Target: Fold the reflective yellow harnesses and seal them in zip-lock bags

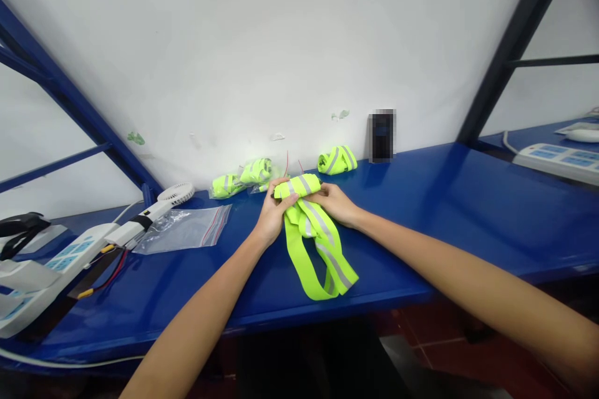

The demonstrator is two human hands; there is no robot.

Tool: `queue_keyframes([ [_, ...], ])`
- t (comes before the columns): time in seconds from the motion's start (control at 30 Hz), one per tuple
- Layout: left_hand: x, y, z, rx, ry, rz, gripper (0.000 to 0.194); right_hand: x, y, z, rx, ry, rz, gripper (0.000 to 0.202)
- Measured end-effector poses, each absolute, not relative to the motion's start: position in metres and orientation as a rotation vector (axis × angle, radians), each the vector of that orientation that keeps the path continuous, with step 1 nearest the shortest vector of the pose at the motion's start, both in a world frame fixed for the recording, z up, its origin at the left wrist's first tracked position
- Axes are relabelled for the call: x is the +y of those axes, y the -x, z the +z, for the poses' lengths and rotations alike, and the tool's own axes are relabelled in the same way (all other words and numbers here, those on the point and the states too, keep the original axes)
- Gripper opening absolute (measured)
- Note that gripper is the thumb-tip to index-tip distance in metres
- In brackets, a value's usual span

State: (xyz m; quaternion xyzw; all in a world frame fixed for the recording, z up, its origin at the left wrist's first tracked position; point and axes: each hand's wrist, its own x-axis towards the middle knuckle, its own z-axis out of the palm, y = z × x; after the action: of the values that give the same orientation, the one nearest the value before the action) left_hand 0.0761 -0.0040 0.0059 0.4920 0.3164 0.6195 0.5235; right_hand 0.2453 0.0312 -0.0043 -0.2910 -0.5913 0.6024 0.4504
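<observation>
Both hands meet near the middle of the blue desk [468, 212], a little back from its front edge, on a neon-yellow reflective strap [318, 243] with a grey stripe down it. The left hand [271, 215] has its fingers curled around the rolled-up end of the strap, thumb on top, and the right hand [334, 202] pinches the same roll from the other side, fingers closed on the fabric. The loose rest of the strap trails toward the front edge in a flat loop. To my eye the roll is partly wound, and doing it well means keeping the two edges lined up so the grey stripe stays centred, holding the turns snug with the thumbs, and drawing the tail in straight so it does not twist. Along the back edge by the wall lie finished bundles: a pair of rolled straps [243, 177] toward the left and a single rolled strap [337, 160] further right. An empty zip bag [187, 227] lies flat toward the left end, just beside a small white fan [175, 193] and a power strip [56, 255].
</observation>
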Motion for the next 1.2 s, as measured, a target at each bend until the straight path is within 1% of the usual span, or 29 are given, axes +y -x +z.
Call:
queue_keyframes([
  [0.2,-0.004,-0.073,0.005,0.766,-1.205,1.433,0.051,0.026,-0.245,0.003,-1.369,0.822,1.525,0.033],
  [0.27,-0.004,-0.073,0.007,0.784,-1.156,1.450,0.051,0.025,-0.245,0.004,-1.355,0.850,1.543,0.030],
  [0.37,-0.004,-0.073,0.011,0.789,-1.073,1.505,0.051,0.023,-0.243,0.002,-1.433,0.806,1.507,0.027],
  [0.47,-0.003,-0.072,0.013,0.771,-1.034,1.538,0.051,0.025,-0.240,0.000,-1.449,0.769,1.477,0.029],
  [0.7,-0.003,-0.066,0.015,0.752,-0.978,1.490,0.050,0.028,-0.242,-0.004,-1.445,0.747,1.623,0.027],
  [0.93,-0.007,-0.067,0.019,0.730,-0.996,1.446,0.050,0.025,-0.246,-0.001,-1.618,0.713,1.445,0.035],
  [1.07,-0.007,-0.068,0.018,0.716,-1.001,1.434,0.049,0.028,-0.246,-0.002,-1.632,0.789,1.406,0.034],
  [1.2,-0.007,-0.066,0.016,0.690,-0.995,1.426,0.049,0.029,-0.245,-0.001,-1.542,0.927,1.505,0.032],
])
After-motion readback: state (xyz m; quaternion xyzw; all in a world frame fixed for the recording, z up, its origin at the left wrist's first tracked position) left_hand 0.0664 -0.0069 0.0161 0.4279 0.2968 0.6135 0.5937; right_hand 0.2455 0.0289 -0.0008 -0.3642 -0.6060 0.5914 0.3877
